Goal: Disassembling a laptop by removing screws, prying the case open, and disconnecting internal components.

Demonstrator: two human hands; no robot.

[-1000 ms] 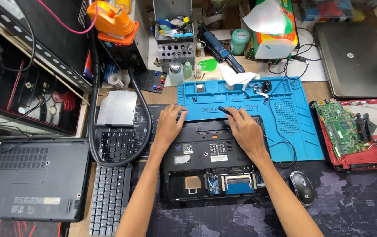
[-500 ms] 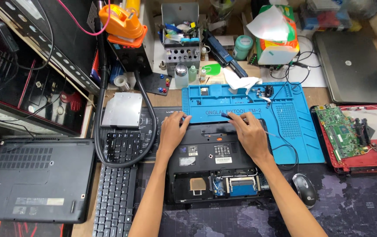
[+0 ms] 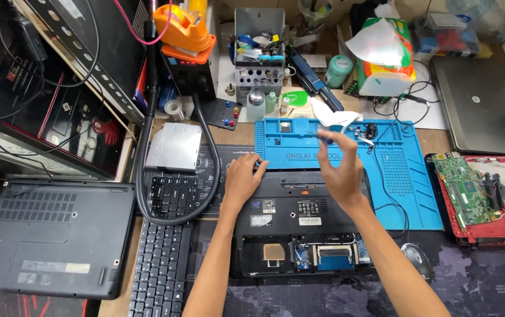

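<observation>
Wooden counter (image 3: 434, 140) holds lots of computer things. I count three laptops: one grey laptop (image 3: 50, 235) lying upside down on the left, one dark shut laptop (image 3: 481, 105) at the top right, and one black open-bottomed laptop (image 3: 302, 226) in the middle, right under both hands. That middle one has its cover off near the front, so small parts inside show.

One blue mat (image 3: 405, 176) lies behind the middle laptop and partly under it. Two black keyboards (image 3: 161, 267) lie on the left of the middle laptop, one behind the other. One thick black hose (image 3: 144, 176) loops over the far keyboard, and a silver flat drive (image 3: 174, 147) sits on it too. One green circuit board (image 3: 461, 185) rests in a red tray at the right. One black mouse (image 3: 417, 258) sits by the right arm.

Left hand (image 3: 243, 179) lies flat and open on the far left corner of the middle laptop, pressing it down. Right hand (image 3: 337, 167) is up in the air over the laptop's far edge, blurry, fingers loose; I cannot tell if it holds anything.

A moment ago the right hand was flat on the laptop too. Now it has lifted. The left hand has stayed put.
</observation>
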